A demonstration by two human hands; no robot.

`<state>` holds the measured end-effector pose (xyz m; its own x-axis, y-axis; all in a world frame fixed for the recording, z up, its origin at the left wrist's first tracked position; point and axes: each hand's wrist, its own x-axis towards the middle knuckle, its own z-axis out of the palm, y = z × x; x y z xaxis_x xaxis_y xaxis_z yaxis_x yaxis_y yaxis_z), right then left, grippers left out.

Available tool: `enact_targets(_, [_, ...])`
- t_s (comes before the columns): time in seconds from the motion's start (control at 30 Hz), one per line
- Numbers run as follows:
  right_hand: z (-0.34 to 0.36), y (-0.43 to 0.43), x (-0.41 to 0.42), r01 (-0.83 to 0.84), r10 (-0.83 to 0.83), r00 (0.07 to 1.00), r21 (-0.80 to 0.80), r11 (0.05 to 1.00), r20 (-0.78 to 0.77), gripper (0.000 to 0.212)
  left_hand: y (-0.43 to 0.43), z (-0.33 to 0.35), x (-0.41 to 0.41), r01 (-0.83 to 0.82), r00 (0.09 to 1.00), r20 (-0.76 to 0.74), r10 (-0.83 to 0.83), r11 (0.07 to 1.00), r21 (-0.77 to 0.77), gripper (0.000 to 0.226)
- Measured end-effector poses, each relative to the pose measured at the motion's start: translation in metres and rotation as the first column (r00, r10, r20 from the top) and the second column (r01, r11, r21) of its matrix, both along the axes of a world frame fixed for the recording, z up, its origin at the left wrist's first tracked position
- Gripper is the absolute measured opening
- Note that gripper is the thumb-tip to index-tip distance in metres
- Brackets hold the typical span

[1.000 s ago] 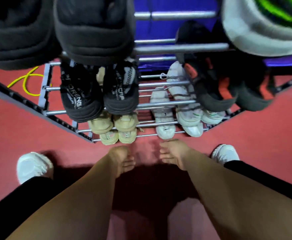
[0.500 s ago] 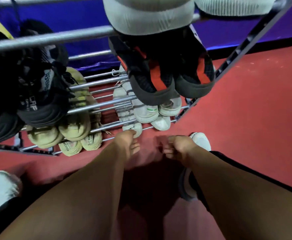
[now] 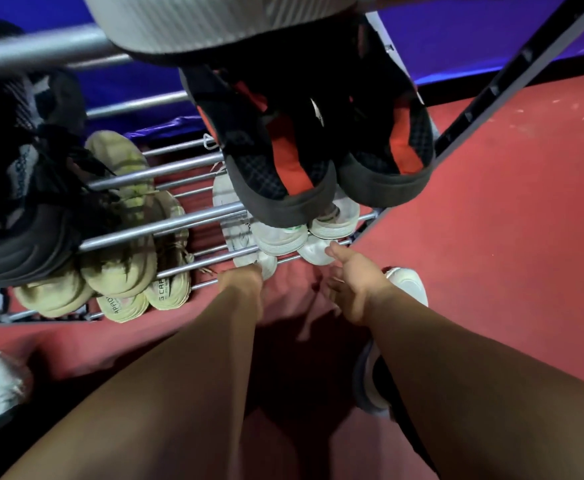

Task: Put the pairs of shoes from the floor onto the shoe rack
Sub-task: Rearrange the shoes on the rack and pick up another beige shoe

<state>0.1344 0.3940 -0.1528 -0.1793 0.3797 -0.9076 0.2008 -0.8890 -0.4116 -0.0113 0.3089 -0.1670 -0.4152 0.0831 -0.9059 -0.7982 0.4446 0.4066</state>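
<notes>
— While both bare forearms reach down toward the grey metal-bar shoe rack (image 3: 166,227), where do the hands sit?

— Left hand (image 3: 243,280): at the front edge of the lowest tier, against the toe of a white lace-up sneaker (image 3: 266,266). Fingers hidden behind the back of the hand; grip cannot be told. Right hand (image 3: 356,289): near the rack's front right corner, fingers loosely curled, holding nothing. Thumb tip touches the toe of a second white sneaker (image 3: 314,251).

— Shoe positions?

— Both white sneakers: lowest tier, right end, toes at the front edge. Beige knit sneakers (image 3: 121,271): lower tiers, left of the white ones, toes forward. Black-and-red mesh shoes (image 3: 283,161): a tier above the white ones, right end, toes overhanging the front bar. Black chunky shoes (image 3: 24,216): similar height, left end. White ribbed shoe (image 3: 214,22): topmost, blurred.

— Floor?

— Red floor (image 3: 491,237) carries the person's own white shoes (image 3: 410,285), one just beside the right wrist, the other at the frame's left edge.
</notes>
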Motion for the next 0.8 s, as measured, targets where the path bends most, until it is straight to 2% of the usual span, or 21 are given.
enact_targets(0.07, [-0.001, 0.003, -0.003, 0.010, -0.010, 1.000, -0.011, 1.000, 0.003, 0.038, -0.002, -0.003, 0.000, -0.090, 0.993, -0.077, 0.093, 0.995, 0.035, 0.053])
enact_targets(0.1, [-0.001, 0.005, -0.004, 0.002, -0.001, 1.000, -0.010, 1.000, 0.019, 0.031, -0.003, -0.004, 0.000, -0.100, 0.989, -0.106, 0.105, 0.994, 0.054, 0.051])
enact_targets(0.2, [-0.005, 0.013, -0.007, -0.019, 0.019, 0.999, 0.002, 1.000, 0.045, 0.021, 0.000, -0.005, 0.003, -0.037, 0.994, -0.103, 0.048, 0.993, 0.111, 0.041])
enact_targets(0.4, [-0.017, 0.019, -0.010, 0.009, -0.006, 0.999, -0.058, 0.998, 0.042, 0.035, 0.003, -0.008, 0.005, -0.036, 0.995, -0.091, 0.048, 0.991, 0.132, 0.038])
enact_targets(0.53, [-0.020, 0.017, -0.004, 0.086, -0.086, 0.996, -0.043, 0.995, 0.013, 0.019, 0.005, -0.008, 0.009, 0.045, 0.994, -0.109, -0.030, 0.990, 0.136, 0.034])
enact_targets(0.63, [-0.022, 0.017, 0.000, 0.175, -0.175, 0.985, 0.018, 0.984, -0.002, 0.031, 0.006, -0.011, 0.011, 0.079, 0.991, -0.114, -0.064, 0.988, 0.131, 0.032])
enact_targets(0.77, [-0.023, 0.011, 0.007, 0.190, -0.211, 0.971, 0.172, 0.967, 0.115, 0.002, 0.000, -0.016, 0.009, 0.160, 0.983, -0.106, -0.148, 0.980, 0.115, 0.030])
enact_targets(0.8, [-0.024, 0.009, 0.009, 0.198, -0.225, 0.966, 0.191, 0.961, 0.131, 0.011, -0.004, -0.017, 0.007, 0.199, 0.977, -0.099, -0.190, 0.975, 0.097, 0.033])
